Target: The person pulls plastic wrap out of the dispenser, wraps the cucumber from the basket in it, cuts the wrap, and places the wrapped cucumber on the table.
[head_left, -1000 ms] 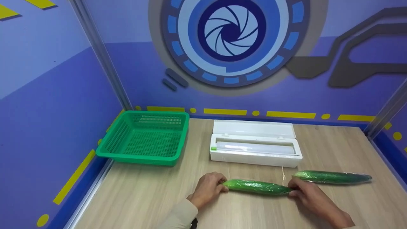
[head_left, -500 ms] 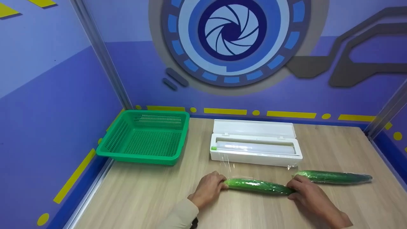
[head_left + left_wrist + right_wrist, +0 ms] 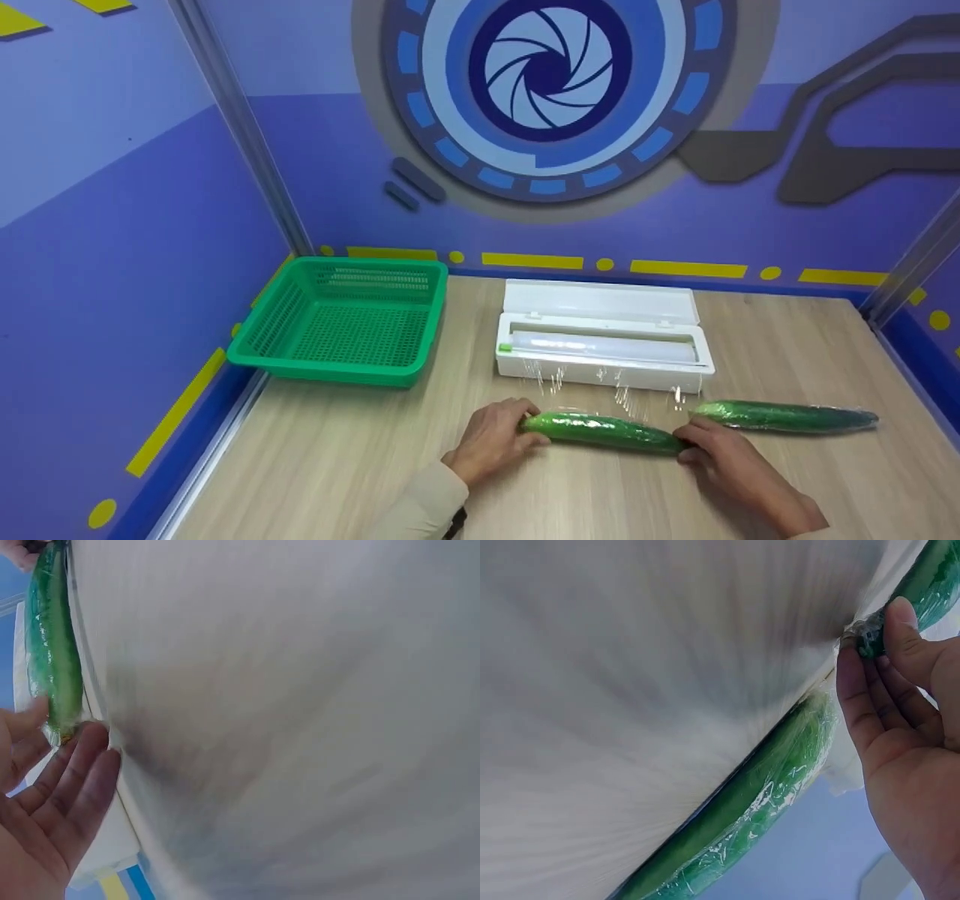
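A cucumber [image 3: 604, 433] in shiny clear film lies crosswise in front of me between both hands. At its paler left end, my left hand [image 3: 496, 441] grips it; the left wrist view shows the thumb on the cucumber [image 3: 56, 652] and the fingers bent around the tip. My right hand [image 3: 724, 454] pinches the darker right end, where the right wrist view shows bunched film [image 3: 870, 634] between thumb and fingers. A second wrapped cucumber [image 3: 795, 418] rests on the table just beyond the right hand. Clear film [image 3: 630, 397] glints between the near cucumber and the white box.
Behind the cucumbers stands a white cling film box [image 3: 600, 379], its lid [image 3: 600, 300] raised and a roll [image 3: 600, 345] inside. A green perforated basket [image 3: 337, 371] sits at the back left. Printed wall panels [image 3: 300, 187] border the wooden table [image 3: 375, 450].
The cucumber's left end has shifted slightly away from me, with the left hand following. More glints of film show before the box. The right hand has barely moved.
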The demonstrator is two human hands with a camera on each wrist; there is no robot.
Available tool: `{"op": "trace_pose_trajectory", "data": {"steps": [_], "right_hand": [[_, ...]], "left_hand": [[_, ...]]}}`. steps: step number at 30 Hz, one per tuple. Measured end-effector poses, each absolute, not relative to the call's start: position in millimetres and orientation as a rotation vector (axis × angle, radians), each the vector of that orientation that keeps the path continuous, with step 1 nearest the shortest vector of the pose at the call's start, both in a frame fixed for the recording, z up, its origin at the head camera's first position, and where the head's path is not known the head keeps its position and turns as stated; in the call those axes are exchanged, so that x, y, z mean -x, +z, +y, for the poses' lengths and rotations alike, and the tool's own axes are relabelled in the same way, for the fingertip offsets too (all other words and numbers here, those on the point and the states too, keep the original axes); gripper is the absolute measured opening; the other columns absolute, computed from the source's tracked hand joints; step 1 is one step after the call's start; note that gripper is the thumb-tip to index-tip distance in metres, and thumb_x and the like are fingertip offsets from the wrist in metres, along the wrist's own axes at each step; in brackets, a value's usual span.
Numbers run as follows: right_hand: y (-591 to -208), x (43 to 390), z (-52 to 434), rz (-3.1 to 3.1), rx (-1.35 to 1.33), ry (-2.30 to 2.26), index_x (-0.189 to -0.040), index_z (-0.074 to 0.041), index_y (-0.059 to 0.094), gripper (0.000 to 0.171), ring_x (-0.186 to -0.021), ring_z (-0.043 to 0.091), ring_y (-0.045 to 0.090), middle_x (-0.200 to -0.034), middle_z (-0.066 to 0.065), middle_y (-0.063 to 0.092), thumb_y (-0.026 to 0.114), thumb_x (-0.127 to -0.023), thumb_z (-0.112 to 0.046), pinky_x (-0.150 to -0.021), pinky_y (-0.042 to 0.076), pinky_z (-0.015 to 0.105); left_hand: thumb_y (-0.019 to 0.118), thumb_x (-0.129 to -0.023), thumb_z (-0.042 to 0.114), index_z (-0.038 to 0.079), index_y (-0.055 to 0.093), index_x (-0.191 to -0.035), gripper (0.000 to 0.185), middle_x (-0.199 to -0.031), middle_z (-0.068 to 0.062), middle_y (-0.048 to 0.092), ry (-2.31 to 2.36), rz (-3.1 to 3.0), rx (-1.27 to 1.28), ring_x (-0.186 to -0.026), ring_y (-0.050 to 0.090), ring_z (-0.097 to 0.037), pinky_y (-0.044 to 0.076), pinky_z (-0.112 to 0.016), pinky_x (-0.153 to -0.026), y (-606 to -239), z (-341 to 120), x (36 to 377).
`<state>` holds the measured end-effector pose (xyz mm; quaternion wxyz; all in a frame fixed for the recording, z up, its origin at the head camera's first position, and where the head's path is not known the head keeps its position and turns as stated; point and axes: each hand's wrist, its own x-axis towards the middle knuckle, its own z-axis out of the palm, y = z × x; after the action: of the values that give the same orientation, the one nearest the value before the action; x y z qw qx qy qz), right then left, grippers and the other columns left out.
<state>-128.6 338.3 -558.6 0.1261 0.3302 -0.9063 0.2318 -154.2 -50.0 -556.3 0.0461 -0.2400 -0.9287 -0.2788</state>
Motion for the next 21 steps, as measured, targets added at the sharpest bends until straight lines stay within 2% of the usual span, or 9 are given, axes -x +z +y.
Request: {"op": "trace_pose_trajectory", "data": {"steps": [3,7,10,13,17,21], "right_hand": [[-557.7,127.7,338.4,-2.671,-0.960,0.660,-0.103,-0.009,0.073,0.020,-0.082,0.003,0.049,-0.095,-0.011,0.055,0.081,-0.088,0.002,-0.066,0.048,0.035],[-554.5,125.7,337.5,-2.785,-0.901,0.643,-0.109,-0.003,0.074,0.015,-0.085,0.006,0.054,-0.098,-0.008,0.058,0.075,-0.094,0.001,-0.071,0.052,0.039],[-550.1,122.9,335.9,-2.856,-0.824,0.625,-0.118,0.000,0.072,0.022,-0.094,0.016,0.065,-0.106,0.000,0.067,0.073,-0.096,0.000,-0.080,0.057,0.044],[-545.6,120.7,334.2,-2.890,-0.751,0.666,-0.122,-0.001,0.068,0.028,-0.095,0.019,0.068,-0.107,0.003,0.070,0.076,-0.096,-0.003,-0.081,0.058,0.044],[-542.1,120.5,333.3,-2.934,-0.709,0.802,-0.112,-0.010,0.061,0.028,-0.084,0.006,0.057,-0.096,-0.006,0.062,0.081,-0.093,-0.007,-0.071,0.053,0.034],[-544.9,121.5,333.4,-2.868,-0.738,0.817,-0.103,-0.015,0.060,0.027,-0.080,0.002,0.050,-0.090,-0.012,0.056,0.082,-0.091,-0.005,-0.066,0.048,0.031]], "left_hand": [[0.090,-0.083,0.039,0.017,0.072,-0.107,0.037,-0.092,0.011,0.067,-0.822,-2.825,0.718,-0.078,0.055,0.000,0.050,-0.024,-0.071,-555.3,-48.0,154.9],[0.087,-0.086,0.035,0.016,0.073,-0.106,0.031,-0.094,0.010,0.069,-0.820,-2.818,0.719,-0.083,0.061,-0.002,0.053,-0.027,-0.075,-555.4,-46.8,156.4],[0.084,-0.089,0.034,0.014,0.074,-0.105,0.028,-0.096,0.008,0.070,-0.814,-2.805,0.760,-0.086,0.063,-0.004,0.054,-0.027,-0.078,-555.1,-47.0,157.4],[0.083,-0.090,0.034,0.012,0.074,-0.105,0.028,-0.095,0.006,0.071,-0.807,-2.793,0.793,-0.085,0.063,-0.004,0.054,-0.026,-0.077,-555.3,-46.7,157.8],[0.081,-0.092,0.033,0.011,0.075,-0.105,0.027,-0.094,0.007,0.071,-0.805,-2.815,0.792,-0.085,0.063,-0.003,0.054,-0.025,-0.076,-557.0,-46.6,157.7],[0.079,-0.093,0.035,0.012,0.075,-0.101,0.025,-0.089,0.009,0.070,-0.772,-2.832,0.810,-0.079,0.060,-0.001,0.053,-0.024,-0.072,-556.6,-45.6,158.4]]}}
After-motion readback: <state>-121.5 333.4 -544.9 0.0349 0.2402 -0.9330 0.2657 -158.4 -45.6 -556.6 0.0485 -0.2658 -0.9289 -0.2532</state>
